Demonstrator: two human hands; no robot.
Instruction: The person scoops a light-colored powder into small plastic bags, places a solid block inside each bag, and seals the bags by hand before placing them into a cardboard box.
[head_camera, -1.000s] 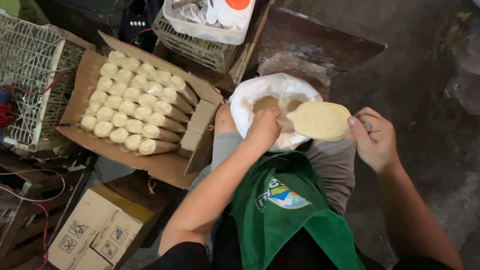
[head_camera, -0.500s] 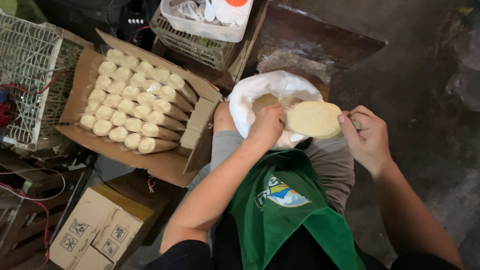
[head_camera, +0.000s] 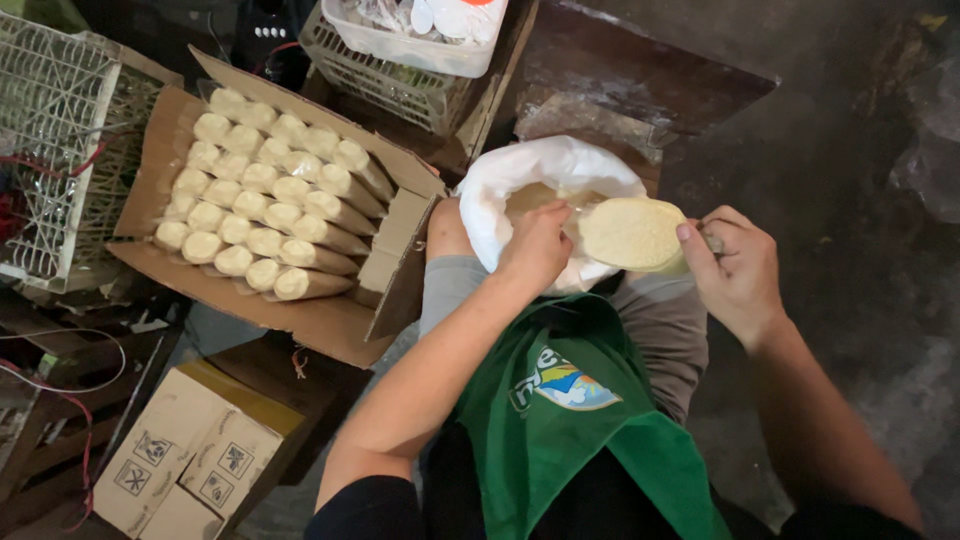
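Left hand (head_camera: 538, 248) closed round near end of clear tube bag (head_camera: 632, 235) of pale yellow meal, steadying it. Right hand (head_camera: 738, 268) pinches bag's far end shut, likely so nothing spills. Bag held over open mouth of white sack (head_camera: 520, 170) on lap. Cardboard box (head_camera: 330, 320) at person's left holds rows of filled bags (head_camera: 262, 205), stacked slanted to fit.

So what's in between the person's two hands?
In the head view, a clear bag of pale yellow grain lies between the left hand and the right hand, above the white sack.
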